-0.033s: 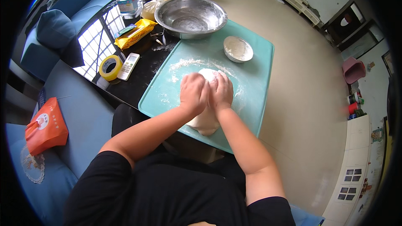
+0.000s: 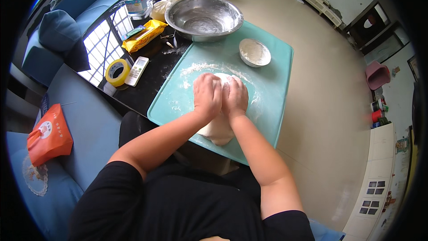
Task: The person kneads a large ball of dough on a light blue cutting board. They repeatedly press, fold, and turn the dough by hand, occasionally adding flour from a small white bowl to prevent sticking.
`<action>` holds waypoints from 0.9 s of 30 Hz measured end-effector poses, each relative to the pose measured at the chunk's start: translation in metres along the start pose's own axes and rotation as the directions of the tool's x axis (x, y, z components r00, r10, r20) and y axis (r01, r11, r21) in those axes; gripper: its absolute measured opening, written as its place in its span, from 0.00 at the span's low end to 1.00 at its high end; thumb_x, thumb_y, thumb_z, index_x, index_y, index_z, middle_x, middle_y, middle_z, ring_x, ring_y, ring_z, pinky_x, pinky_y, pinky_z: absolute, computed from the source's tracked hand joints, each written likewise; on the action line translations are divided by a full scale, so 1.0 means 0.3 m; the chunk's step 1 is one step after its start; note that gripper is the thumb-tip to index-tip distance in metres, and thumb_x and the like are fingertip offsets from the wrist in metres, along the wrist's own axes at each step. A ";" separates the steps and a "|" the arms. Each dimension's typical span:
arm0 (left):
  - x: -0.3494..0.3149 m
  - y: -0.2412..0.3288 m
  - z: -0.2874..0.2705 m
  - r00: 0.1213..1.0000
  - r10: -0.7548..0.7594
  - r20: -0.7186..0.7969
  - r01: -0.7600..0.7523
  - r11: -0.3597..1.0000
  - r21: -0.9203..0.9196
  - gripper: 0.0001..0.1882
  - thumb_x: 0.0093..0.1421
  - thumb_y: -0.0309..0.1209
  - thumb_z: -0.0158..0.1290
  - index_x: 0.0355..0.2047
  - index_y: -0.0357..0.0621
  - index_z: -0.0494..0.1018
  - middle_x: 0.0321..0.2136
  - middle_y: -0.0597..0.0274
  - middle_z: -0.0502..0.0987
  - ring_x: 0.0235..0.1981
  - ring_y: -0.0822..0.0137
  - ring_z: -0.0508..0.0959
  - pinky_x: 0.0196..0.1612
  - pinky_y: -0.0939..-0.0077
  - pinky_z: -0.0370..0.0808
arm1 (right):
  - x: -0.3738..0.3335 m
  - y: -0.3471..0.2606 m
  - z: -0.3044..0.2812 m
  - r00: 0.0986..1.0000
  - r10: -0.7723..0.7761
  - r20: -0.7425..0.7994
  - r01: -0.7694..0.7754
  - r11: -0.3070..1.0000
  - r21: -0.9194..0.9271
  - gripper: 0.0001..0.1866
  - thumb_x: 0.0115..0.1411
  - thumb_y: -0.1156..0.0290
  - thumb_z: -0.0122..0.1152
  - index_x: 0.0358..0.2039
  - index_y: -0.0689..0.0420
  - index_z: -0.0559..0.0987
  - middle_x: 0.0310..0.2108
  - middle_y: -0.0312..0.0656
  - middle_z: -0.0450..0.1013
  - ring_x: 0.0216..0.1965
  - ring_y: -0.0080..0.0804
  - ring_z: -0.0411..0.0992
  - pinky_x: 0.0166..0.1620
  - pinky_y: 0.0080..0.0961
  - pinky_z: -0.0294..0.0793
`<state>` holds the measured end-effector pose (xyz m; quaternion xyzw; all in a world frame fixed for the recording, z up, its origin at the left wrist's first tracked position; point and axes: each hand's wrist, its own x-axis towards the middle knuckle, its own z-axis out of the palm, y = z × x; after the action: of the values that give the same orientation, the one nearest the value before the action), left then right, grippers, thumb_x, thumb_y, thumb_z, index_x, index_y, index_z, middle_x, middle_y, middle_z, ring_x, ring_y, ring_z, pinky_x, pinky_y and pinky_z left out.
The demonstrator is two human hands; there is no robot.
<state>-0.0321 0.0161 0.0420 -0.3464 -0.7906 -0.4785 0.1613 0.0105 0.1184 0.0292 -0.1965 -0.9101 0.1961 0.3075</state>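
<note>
A pale, smooth lump of dough (image 2: 217, 132) lies on a green board (image 2: 270, 87) dusted with flour. My left hand (image 2: 207, 94) grips its far part, fingers curled over and into it. Close beside it, my right hand (image 2: 235, 96) holds the dough in the same way, the two thumbs almost meeting. The near end of the dough bulges out between my wrists, while the hands hide most of the far end. Loose flour (image 2: 199, 67) forms an arc just beyond my hands.
At the board's far end stands a large steel bowl (image 2: 205, 19), with a small bowl of flour (image 2: 255, 53) to its right. Left of the board, the black table (image 2: 149, 78) carries yellow tape (image 2: 117, 72), a remote control (image 2: 137, 71), a yellow packet (image 2: 143, 36) and a pump bottle (image 2: 136, 1).
My left hand has shifted slightly, its fingers flattening a little over the dough. Otherwise the scene looks the same.
</note>
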 end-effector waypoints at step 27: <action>0.348 -0.193 0.074 0.698 -0.477 0.534 0.557 0.831 0.014 0.20 0.60 0.47 0.46 0.44 0.46 0.72 0.43 0.49 0.74 0.44 0.46 0.72 0.50 0.58 0.68 | 0.267 0.137 0.026 0.947 0.206 0.247 -0.228 0.972 0.063 0.22 0.65 0.51 0.39 0.39 0.56 0.74 0.37 0.49 0.74 0.40 0.52 0.72 0.45 0.44 0.69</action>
<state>-0.1450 0.0591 0.0551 -0.2359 -0.8312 -0.4508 -0.2242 -0.0436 0.1894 0.0424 -0.2564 -0.9034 0.2921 0.1812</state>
